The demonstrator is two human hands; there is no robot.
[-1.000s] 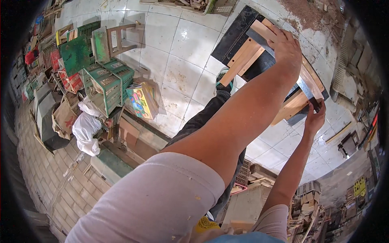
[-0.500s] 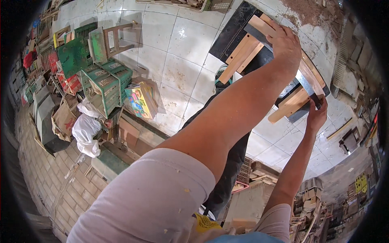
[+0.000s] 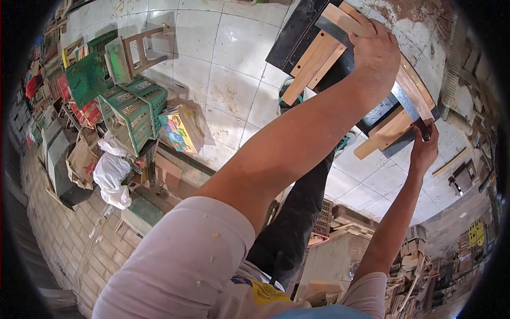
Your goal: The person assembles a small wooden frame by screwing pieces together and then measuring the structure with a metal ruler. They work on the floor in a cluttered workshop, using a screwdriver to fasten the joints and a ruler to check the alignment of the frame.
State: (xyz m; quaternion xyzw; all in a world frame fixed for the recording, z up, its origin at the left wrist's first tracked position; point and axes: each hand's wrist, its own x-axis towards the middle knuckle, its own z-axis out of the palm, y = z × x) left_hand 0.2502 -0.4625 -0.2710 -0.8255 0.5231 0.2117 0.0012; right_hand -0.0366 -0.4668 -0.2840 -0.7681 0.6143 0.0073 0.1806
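On a black, flat-topped stand (image 3: 289,45) at the upper right lies a wooden piece made of a long bar (image 3: 415,87) with shorter slats (image 3: 313,66) crossing toward me. A long, flat metal strip (image 3: 405,101), like a straightedge, lies along the bar. My left hand (image 3: 376,53) is closed over the strip and bar near the far end, its fingers curled over the wood's edge. My right hand (image 3: 425,146) pinches the strip's dark near end beside the other slat (image 3: 383,135). My left forearm hides the middle of the stand.
Green plastic crates (image 3: 133,109), a stack of books (image 3: 181,130) and a white cloth bag (image 3: 111,175) stand at the left. Wood scraps (image 3: 409,282) are heaped at the lower right. Pale floor tiles (image 3: 234,53) surround the stand, with sawdust (image 3: 406,13) beyond it.
The view has shifted slightly. Both hands keep their hold on the strip, and the right hand with the strip's near end sits slightly farther right in the picture.
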